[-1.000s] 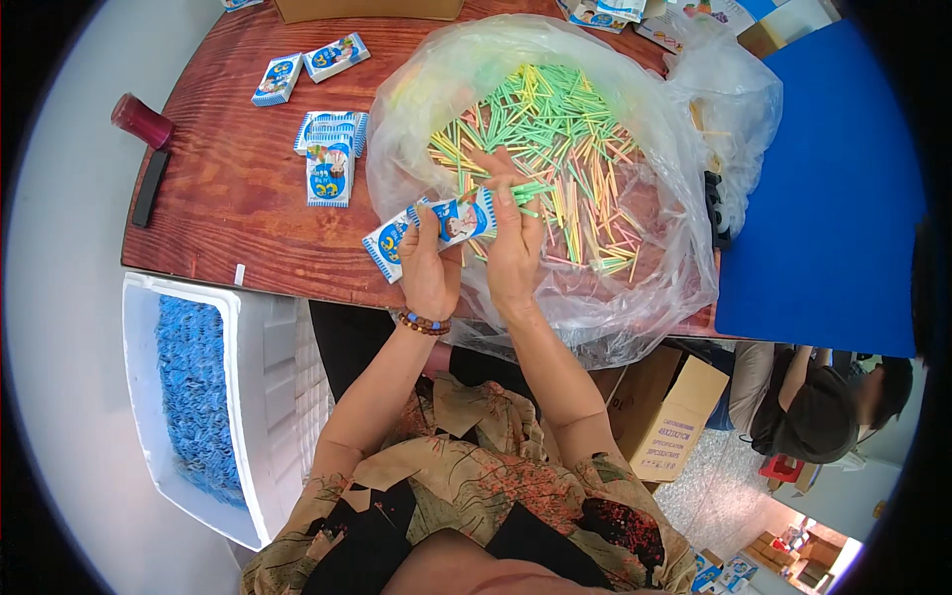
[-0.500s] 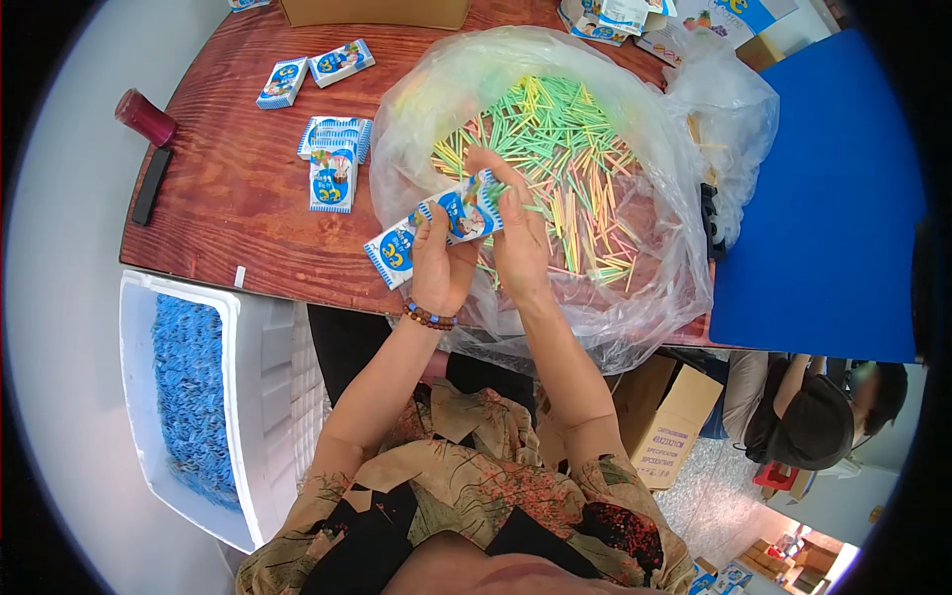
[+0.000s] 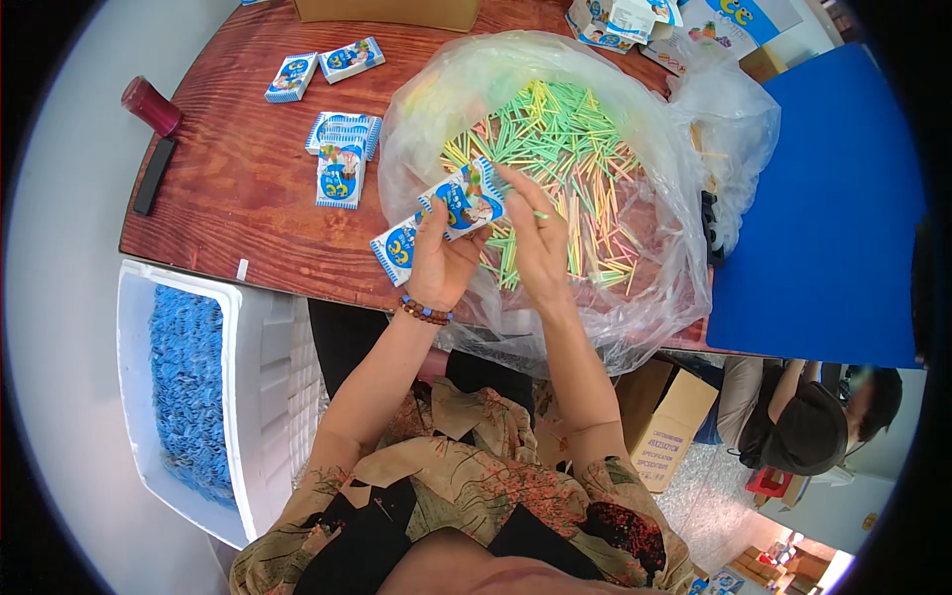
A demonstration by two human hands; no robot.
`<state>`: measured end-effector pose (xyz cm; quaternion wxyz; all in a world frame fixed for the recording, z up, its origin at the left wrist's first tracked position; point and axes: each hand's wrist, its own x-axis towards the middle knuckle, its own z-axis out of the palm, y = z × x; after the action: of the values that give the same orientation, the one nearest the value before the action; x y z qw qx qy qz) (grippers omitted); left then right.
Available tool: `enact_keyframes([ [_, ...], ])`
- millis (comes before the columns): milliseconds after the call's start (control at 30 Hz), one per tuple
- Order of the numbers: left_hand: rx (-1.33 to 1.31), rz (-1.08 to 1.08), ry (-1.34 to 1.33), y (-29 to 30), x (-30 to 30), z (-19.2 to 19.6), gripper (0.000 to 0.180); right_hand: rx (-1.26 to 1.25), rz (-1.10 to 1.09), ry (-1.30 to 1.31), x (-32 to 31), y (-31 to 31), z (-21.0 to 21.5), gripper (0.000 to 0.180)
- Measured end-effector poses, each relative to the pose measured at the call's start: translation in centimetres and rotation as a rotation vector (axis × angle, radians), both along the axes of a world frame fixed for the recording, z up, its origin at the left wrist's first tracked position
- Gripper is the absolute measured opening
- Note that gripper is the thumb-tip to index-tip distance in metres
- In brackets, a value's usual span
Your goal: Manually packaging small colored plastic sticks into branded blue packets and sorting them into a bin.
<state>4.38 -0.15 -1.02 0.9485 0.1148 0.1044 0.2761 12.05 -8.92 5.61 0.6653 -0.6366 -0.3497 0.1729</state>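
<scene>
Your left hand (image 3: 443, 266) is gripping two blue-and-white packets (image 3: 470, 203) over the counter (image 3: 228, 193), near-left of the colored sticks (image 3: 555, 124); your right hand (image 3: 538, 238) is curling beside the packets' right end, its grip unclear.

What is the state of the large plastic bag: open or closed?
Open: the plastic bag is spread wide, leaving the coloured sticks inside uncovered.

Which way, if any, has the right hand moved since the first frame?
Yes. The right hand has shifted slightly right, away from the overlapping blue-and-white packets lying on the wooden table.
</scene>
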Motion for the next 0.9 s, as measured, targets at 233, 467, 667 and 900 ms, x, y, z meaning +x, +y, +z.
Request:
enact_keyframes([
  [233,-0.039,0.100,0.010,1.1,-1.3,0.4,0.031,-0.168,-0.009,-0.178,-1.5,1.0,1.5,0.034],
  [467,0.030,0.202,0.048,1.3,-2.8,1.6,0.023,-0.289,-0.071,-0.447,-0.9,1.3,1.3,0.018],
  [667,0.294,0.499,0.264,3.5,-6.8,0.8,0.024,-0.662,0.051,-0.913,0.6,0.8,-0.7,0.018],
  [900,0.897,0.486,0.529,4.7,-6.3,2.8,0.042,-0.360,0.146,-0.569,1.3,3.2,2.4,0.014],
])
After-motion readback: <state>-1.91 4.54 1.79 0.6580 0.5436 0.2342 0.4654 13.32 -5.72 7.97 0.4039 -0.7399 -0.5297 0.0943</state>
